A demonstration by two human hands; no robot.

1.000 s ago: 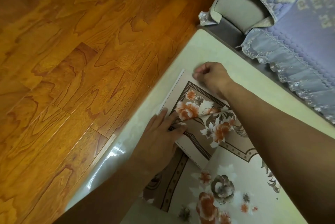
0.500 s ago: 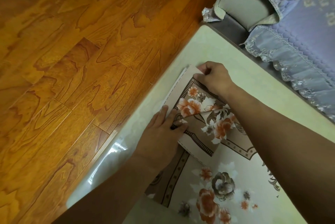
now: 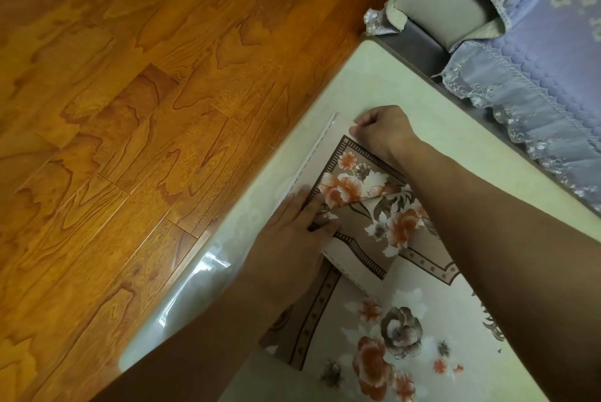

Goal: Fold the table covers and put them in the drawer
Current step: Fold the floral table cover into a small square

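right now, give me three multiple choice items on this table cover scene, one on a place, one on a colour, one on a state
1. Where does the right hand grip the floral table cover?
A. at its far corner
B. at its near edge
C. at its middle

2. What colour are the large flowers on the cover?
A. blue
B. orange
C. green

3. How does the left hand lie on the cover?
A. in a fist above it
B. flat, pressing the folded edge
C. lifting it off the table

Answers: 1 A, the curled fingers pinch the corner farthest from the camera. 2 B, the printed blooms are orange with grey-brown ones among them. 3 B, the fingers are straight and lie on the folded flap by the table's edge.
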